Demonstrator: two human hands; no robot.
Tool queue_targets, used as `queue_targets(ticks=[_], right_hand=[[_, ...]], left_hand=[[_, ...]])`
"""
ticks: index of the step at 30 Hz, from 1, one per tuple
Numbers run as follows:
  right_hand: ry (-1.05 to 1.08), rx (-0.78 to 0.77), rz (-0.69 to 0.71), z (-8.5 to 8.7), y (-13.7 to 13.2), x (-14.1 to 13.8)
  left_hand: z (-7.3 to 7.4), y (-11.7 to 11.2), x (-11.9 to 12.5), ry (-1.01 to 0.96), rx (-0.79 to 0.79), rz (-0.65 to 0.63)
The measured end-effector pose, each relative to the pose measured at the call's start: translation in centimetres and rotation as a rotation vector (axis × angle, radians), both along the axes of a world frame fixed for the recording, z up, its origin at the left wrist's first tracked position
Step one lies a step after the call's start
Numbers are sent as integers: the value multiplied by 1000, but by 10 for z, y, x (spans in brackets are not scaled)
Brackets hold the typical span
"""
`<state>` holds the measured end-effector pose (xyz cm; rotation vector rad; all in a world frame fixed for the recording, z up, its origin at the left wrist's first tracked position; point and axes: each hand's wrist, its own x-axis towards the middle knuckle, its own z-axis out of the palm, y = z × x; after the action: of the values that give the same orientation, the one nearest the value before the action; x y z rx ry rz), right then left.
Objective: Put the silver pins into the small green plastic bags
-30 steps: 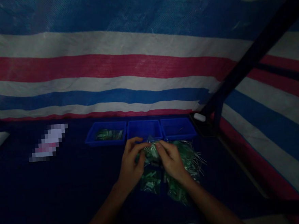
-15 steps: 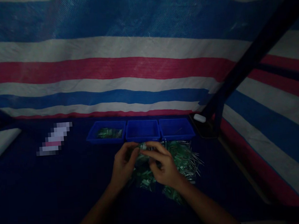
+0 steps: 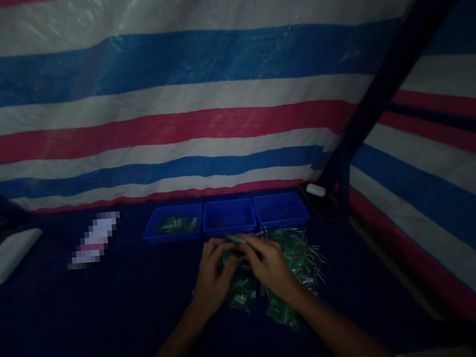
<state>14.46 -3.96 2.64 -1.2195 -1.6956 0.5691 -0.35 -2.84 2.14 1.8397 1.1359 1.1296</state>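
My left hand (image 3: 215,270) and my right hand (image 3: 270,260) meet over the middle of the table, fingers closed on a small green plastic packet (image 3: 234,238) held between them. Its contents cannot be made out in the dim light. Beneath and to the right of my hands lies a pile of green plastic packets (image 3: 282,311). Thin metal rods (image 3: 314,257) stick out of the pile on its right side. Part of the pile is hidden by my hands.
Three blue trays stand in a row behind my hands: the left tray (image 3: 172,238) holds green packets, and the right tray (image 3: 282,224) a thin piece. A white object (image 3: 11,257) and a pixelated sheet (image 3: 95,240) lie left. A white item (image 3: 316,190) sits back right.
The view has tilted up slightly. My hands have drawn closer together, my left hand shifting right, and the packet between them now lies flatter.
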Motion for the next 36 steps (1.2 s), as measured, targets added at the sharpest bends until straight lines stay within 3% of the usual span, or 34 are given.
queue_targets(ticks=[3, 6, 8, 10, 12, 15, 17, 19, 22, 24, 27, 30, 32, 34, 36], right_hand=[[-253, 167, 86, -5, 0, 4], [-349, 200, 143, -5, 2, 5], [-324, 174, 133, 0, 3, 9], [-289, 156, 80, 7, 2, 20], [-291, 142, 9, 11, -4, 37], [-319, 77, -101, 9, -26, 63], [-333, 19, -184, 2, -46, 73], [-362, -30, -255, -7, -66, 73], [-427, -93, -309, -18, -88, 62], [-440, -109, -295, -22, -95, 55], [-385, -85, -301, -22, -97, 49], [-209, -75, -360, -15, -88, 45], [21, -138, -352, -4, -72, 38], [352, -284, -238, 10, -45, 28], [612, -290, -113, 24, -13, 17]], left_hand=[[0, 6, -2, -260, -376, -12], [4, 17, -6, -381, -613, 28], [12, 29, -14, -514, -673, 104], [24, 43, -27, -701, -625, 277], [34, 52, -38, -804, -678, 225], [41, 43, -41, -587, -729, 87], [37, 26, -29, -235, -662, -42], [30, 9, -9, 155, -464, -240], [17, -4, 22, 518, -202, -291], [10, -2, 38, 631, -132, -289], [6, 7, 46, 569, -148, -362], [12, 11, 38, 299, -103, -310], [20, 13, 29, 166, 1, -195], [27, 18, 22, 133, 166, -116], [33, 26, 18, 164, 360, -101]])
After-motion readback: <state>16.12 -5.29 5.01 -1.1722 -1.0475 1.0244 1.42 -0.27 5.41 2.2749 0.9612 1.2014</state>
